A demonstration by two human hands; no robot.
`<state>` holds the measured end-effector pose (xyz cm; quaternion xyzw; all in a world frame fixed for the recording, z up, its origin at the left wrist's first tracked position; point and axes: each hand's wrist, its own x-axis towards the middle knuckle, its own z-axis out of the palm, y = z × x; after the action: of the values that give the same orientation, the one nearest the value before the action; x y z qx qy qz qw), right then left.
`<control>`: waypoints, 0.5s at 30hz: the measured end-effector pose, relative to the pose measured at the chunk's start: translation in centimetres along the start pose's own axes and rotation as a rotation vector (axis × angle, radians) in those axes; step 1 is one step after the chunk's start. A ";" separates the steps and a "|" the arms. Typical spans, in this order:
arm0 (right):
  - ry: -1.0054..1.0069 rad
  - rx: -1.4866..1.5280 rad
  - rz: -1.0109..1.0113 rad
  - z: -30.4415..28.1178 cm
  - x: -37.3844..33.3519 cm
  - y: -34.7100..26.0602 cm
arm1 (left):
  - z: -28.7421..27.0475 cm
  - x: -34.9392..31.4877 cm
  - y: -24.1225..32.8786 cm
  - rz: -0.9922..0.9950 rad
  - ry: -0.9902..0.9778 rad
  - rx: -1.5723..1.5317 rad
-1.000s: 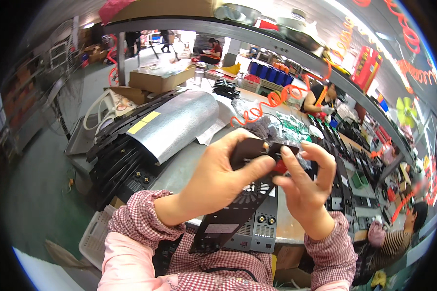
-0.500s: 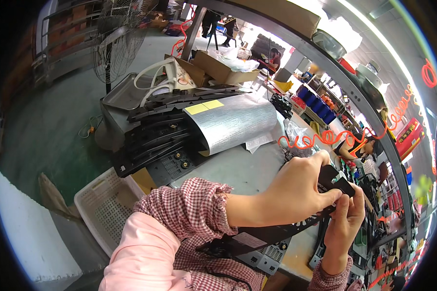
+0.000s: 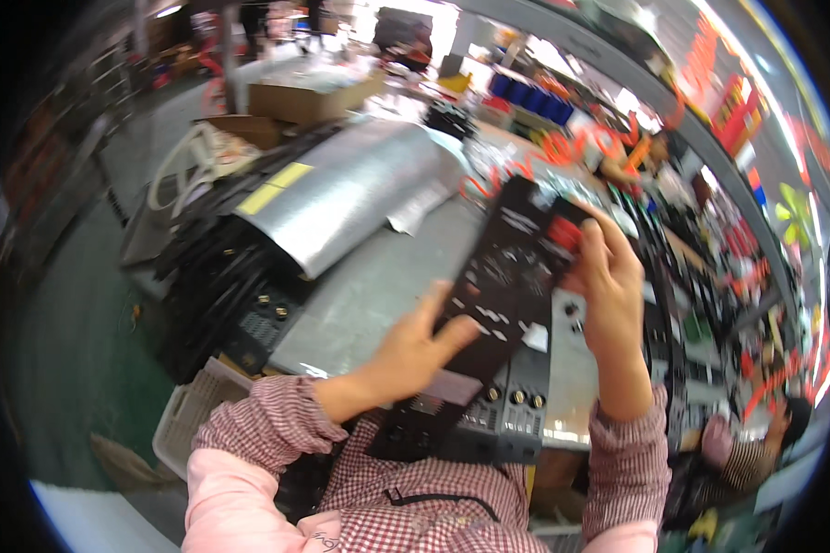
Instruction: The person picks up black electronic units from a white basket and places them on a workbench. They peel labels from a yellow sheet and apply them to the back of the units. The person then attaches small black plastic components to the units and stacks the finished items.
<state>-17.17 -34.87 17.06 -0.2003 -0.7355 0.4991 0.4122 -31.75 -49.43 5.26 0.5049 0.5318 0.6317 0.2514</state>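
Note:
A long black panel (image 3: 507,267) with white markings and cutouts is held up slanting in front of my body, its face toward me. My left hand (image 3: 415,346) grips its left edge about midway, thumb across the front and fingers behind. Near the upper right corner, my right hand (image 3: 610,276) holds the opposite edge with bent fingers. Beside those fingers a red patch (image 3: 564,235) shows at the panel; motion blur hides what it is. Below the panel, grey metal plates with round brass-coloured fittings (image 3: 516,396) lie at the table's near edge.
A silver sheet (image 3: 350,198) covers a stack of black panels (image 3: 217,276) on the table's left side. A white plastic basket (image 3: 194,405) stands below. Coiled orange hoses (image 3: 563,147) hang ahead. Another person (image 3: 738,452) sits at the right.
My left hand has moved from the panel's upper end down to its left edge. The panel has turned its face toward me. The whole view has shifted.

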 end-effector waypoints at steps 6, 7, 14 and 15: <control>0.302 -0.312 0.197 -10.4 2.1 12.4 | -1.9 9.1 -5.6 -0.248 0.140 -0.137; 0.310 -0.469 0.219 -13.0 1.8 15.8 | -2.4 10.7 -7.7 -0.321 0.173 -0.051; 0.221 -1.182 0.232 -18.0 -1.4 28.6 | -5.0 15.4 -19.6 -0.543 0.182 0.277; 0.212 -1.219 0.184 -17.6 -1.0 28.7 | -5.4 15.9 -20.7 -0.542 0.202 0.399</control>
<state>-5.73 -13.49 -6.34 -0.5104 -0.8228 0.0004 0.2499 -46.99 -31.70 -7.59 0.3196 0.7817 0.4724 0.2522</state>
